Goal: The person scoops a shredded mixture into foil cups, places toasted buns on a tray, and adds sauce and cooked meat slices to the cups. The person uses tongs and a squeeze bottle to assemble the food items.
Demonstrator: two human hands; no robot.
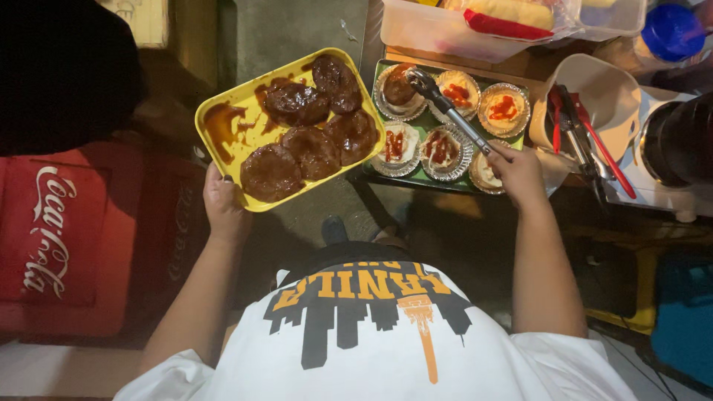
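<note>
My left hand (223, 204) grips the near corner of a yellow tray (223, 104) that carries several dark sauced patties (312, 148) and smears of brown sauce. My right hand (518, 172) holds metal tongs (453, 115). The tongs' tips rest at a patty (397, 85) lying on a bun in a foil cup. That cup stands at the far left of a green tray (427, 126), among several foil cups with bun halves (503, 108) topped with red sauce.
A white holder (605, 93) with red-handled utensils stands right of the green tray. Clear plastic boxes (438, 30) sit behind it. A blue lid (672, 30) is at top right. A red cooler (67, 238) stands at left. A dark appliance (679, 137) is at the right edge.
</note>
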